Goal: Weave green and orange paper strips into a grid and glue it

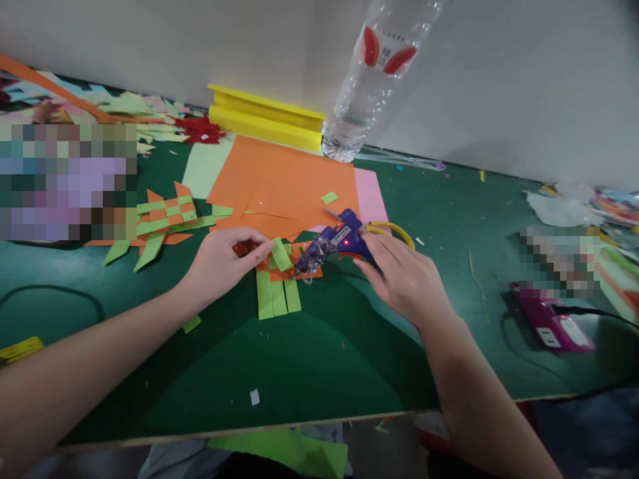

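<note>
Between finger and thumb, my left hand (224,259) pinches the end of a green paper strip (282,254), lifted and bent over a woven paper piece (278,297). That piece has orange and green strips, with green ends lying toward me. My right hand (404,273) grips a blue-purple hot glue gun (332,243). Its red light is lit, and strings of dried glue hang about the nozzle. The nozzle points down-left at the woven piece, close to the lifted strip; whether it touches is unclear. Part of the weave is hidden behind my left fingers and the nozzle.
Orange paper sheets (289,179) lie behind my hands, near yellow-handled scissors (399,231). A second woven piece (167,216) rests at left. A clear plastic bottle (369,86) and folded yellow card (267,120) stand by the wall. At right lies a magenta corded device (552,322).
</note>
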The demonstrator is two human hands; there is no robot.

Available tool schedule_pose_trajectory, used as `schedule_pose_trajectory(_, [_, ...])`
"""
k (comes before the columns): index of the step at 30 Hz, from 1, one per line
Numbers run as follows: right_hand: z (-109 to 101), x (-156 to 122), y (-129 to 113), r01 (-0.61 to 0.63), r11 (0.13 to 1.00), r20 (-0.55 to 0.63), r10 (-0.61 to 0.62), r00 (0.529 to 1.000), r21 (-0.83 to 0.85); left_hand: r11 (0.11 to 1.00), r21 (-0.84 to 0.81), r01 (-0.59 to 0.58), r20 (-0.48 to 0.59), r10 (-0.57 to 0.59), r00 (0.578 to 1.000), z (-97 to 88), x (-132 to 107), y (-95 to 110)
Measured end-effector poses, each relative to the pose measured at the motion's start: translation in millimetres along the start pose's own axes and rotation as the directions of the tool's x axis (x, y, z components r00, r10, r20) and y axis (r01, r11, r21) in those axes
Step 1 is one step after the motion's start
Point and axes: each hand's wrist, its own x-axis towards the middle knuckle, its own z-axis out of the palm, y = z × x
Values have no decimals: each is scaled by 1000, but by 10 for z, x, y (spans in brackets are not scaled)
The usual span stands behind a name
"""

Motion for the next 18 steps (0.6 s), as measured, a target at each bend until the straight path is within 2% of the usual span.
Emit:
schedule_pose_trajectory(13, [-23, -25, 20, 9, 1000, -13, -8, 1000, 30, 999, -20, 45, 20, -45, 999, -2, 0, 32])
schedule_pose_trajectory(18, [-27, -31, 28, -19, 999, -13, 20, 1000, 27, 999, -26, 23, 13, -23, 1000, -1, 0, 27])
